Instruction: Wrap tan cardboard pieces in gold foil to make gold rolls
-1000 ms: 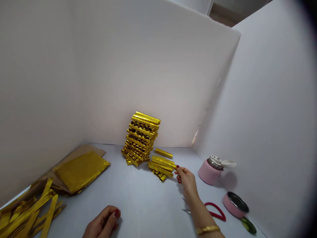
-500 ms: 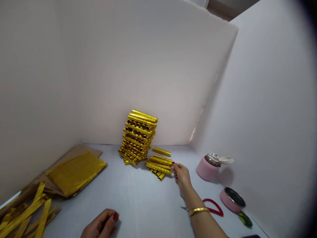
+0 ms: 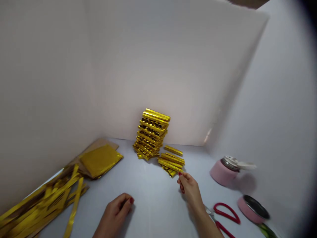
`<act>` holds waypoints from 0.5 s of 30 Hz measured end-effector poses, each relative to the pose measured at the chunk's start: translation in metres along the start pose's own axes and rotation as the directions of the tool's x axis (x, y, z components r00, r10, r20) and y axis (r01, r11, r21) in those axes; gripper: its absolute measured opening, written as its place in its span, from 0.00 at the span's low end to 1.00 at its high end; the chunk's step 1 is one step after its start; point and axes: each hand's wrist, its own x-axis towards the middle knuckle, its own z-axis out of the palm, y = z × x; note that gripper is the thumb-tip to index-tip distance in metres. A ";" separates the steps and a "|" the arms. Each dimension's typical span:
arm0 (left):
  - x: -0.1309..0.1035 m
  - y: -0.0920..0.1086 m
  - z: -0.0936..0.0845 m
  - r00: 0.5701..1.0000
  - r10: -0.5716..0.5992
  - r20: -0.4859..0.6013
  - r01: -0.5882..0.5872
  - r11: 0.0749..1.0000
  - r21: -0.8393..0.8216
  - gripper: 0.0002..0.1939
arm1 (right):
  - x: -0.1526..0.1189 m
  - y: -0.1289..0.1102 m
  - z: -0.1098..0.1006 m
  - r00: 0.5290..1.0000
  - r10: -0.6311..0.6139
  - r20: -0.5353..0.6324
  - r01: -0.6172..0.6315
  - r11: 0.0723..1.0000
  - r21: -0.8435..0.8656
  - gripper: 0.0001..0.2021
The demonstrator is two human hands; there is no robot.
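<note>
My right hand (image 3: 190, 187) has its thumb and fingers pinched at the near right end of a small pile of gold foil tubes (image 3: 170, 163); whether a tube is between the fingertips is too small to tell. My left hand (image 3: 116, 211) rests curled over the table at the lower middle, with nothing visible in it. Behind the small pile on the left rises a tall crisscross stack of gold tubes (image 3: 152, 134). One single gold tube (image 3: 173, 150) lies just beyond the small pile.
Gold foil sheets (image 3: 100, 160) and loose gold strips (image 3: 49, 205) lie on the left. At the right are a pink flask (image 3: 223, 172) with its lid open, a pink bowl (image 3: 252, 210), red-handled scissors (image 3: 226, 213) and a green item (image 3: 267, 229). White panels (image 3: 158, 66) enclose the table.
The view has swung left, shifting things rightward in the picture. My right hand has drawn slightly nearer, to the front corner of the small pile. The scissors show more fully beside my right forearm.
</note>
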 end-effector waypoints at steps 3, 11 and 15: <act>-0.002 0.001 -0.002 0.996 0.081 -0.045 -0.077 0.994 0.081 0.16 | -0.035 0.009 0.011 0.993 0.004 0.122 0.000 0.999 -0.035 0.17; -0.025 -0.009 -0.052 0.979 0.200 -0.036 -0.139 0.788 0.600 0.20 | -0.047 0.026 0.006 0.960 -0.093 0.262 0.168 0.945 -0.279 0.21; -0.034 -0.021 -0.103 0.973 0.213 -0.090 -0.069 0.639 0.766 0.18 | -0.035 0.035 0.002 0.953 -0.059 0.298 0.154 0.940 -0.303 0.20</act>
